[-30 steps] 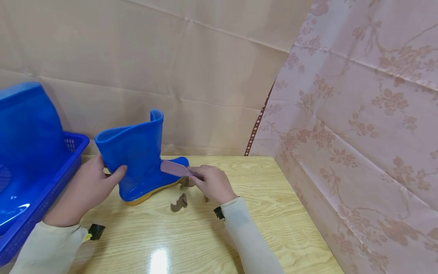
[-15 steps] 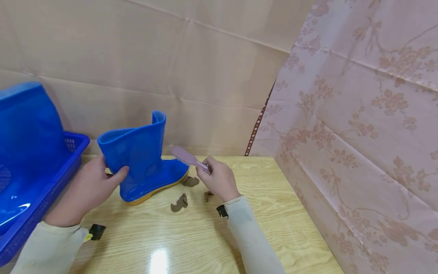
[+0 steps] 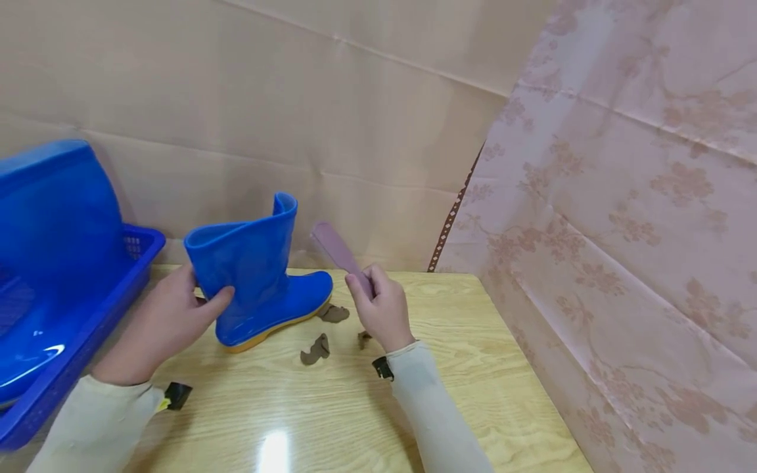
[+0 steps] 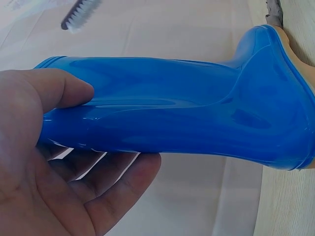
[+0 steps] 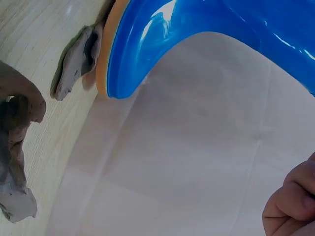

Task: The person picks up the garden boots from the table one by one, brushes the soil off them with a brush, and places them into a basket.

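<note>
While left hand (image 3: 156, 322) grips blue rubber boot (image 3: 254, 269) by the shaft, thumb on the near face, fingers wrapped behind; confirmed in left wrist view, thumb (image 4: 54, 91) pressed on the glossy shaft, fingers (image 4: 113, 182) curled under it
Boot upright on wooden table (image 3: 331, 407), yellow sole down, toe pointing to 3 o'clock, sitting at roughly 10 o'clock of table centre
Right hand (image 3: 381, 309) curled tight round handle of mauve brush (image 3: 340, 249), head raised toward 11 o'clock, clear of the boot, just right of the shaft top; bristles (image 4: 78, 17) visible in left wrist view
Three brown mud-like clumps on the table: one (image 3: 334, 313) touching the boot toe at its 4 o'clock, one (image 3: 315, 350) at 5 o'clock of the boot, one (image 3: 363, 339) partly hidden under the right hand
Right wrist view: clump (image 5: 78, 59) against the sole edge, another (image 5: 15, 147) nearer the lens
Blue plastic basket (image 3: 83, 328) at 9 o'clock, second blue boot (image 3: 53, 197) standing inside
Beige sheet backdrop, floral curtain (image 3: 621, 230) at 3 o'clock
</note>
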